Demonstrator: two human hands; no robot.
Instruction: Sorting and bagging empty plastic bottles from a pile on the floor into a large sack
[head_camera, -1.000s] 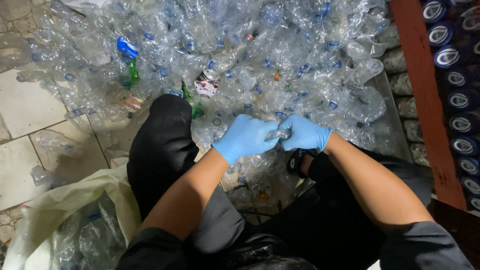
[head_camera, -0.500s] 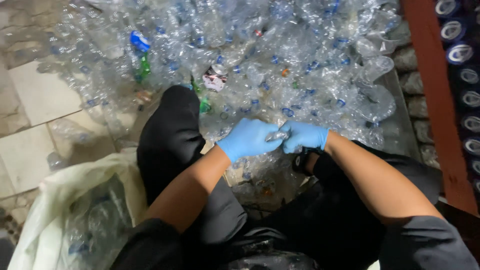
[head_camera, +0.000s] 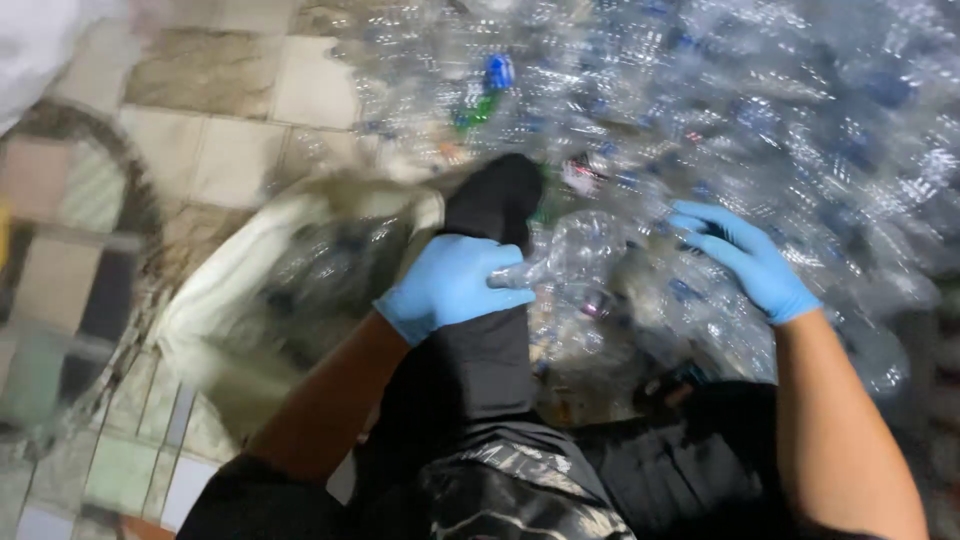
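The left hand (head_camera: 452, 288), in a blue glove, is closed around the neck end of a crushed clear plastic bottle (head_camera: 575, 260), which juts to the right of the fist above the person's black-trousered leg (head_camera: 485, 350). The bottle sits near the middle of the scene, just in front of the raised knee, between the two hands. The right hand (head_camera: 745, 258), also gloved in blue, is spread open with fingers extended and holds nothing; it rests on or just over the heap of clear plastic bottles (head_camera: 780, 120) that fills the far and right part of the scene, though blur hides whether it touches. A blue bottle cap (head_camera: 498, 70) and a green bottle (head_camera: 475, 112) show in the far part of the heap. To the left of the leg lies a white sack (head_camera: 215, 300), its mouth open and clear bottles visible inside. Beyond it is a tiled floor (head_camera: 240, 130) of pale squares.
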